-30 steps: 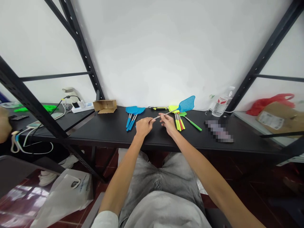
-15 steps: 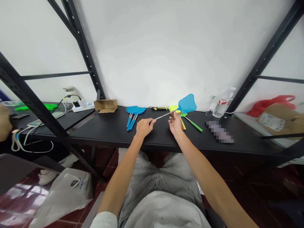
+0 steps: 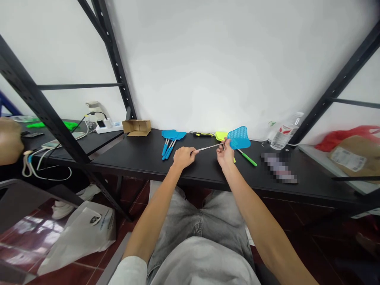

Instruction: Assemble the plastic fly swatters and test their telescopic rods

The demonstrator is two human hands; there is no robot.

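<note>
Between my two hands is a blue fly swatter (image 3: 239, 137) with a thin metal shaft, its perforated head pointing right. My left hand (image 3: 183, 157) is closed around the handle end, which it hides. With its fingertips, my right hand (image 3: 225, 153) pinches the shaft just below the head. Several blue fly swatters (image 3: 172, 143) lie grouped on the black table left of my left hand. Behind my right hand lie a yellow fly swatter (image 3: 221, 135) and a green-handled fly swatter (image 3: 247, 157), both partly covered by the hand and the blue head.
An open cardboard box (image 3: 137, 128) stands at the back left, and a yellow-and-black utility knife (image 3: 203, 134) lies by the wall. On the right are a clear bottle (image 3: 285, 132) and a pixelated item (image 3: 279, 168). Black shelf posts (image 3: 115, 67) flank the table. Another person's hand (image 3: 10, 140) shows far left.
The held swatter's head has dropped lower and now lies more level. Both hands keep their hold on it. The whole view has shifted slightly, with things appearing farther right.
</note>
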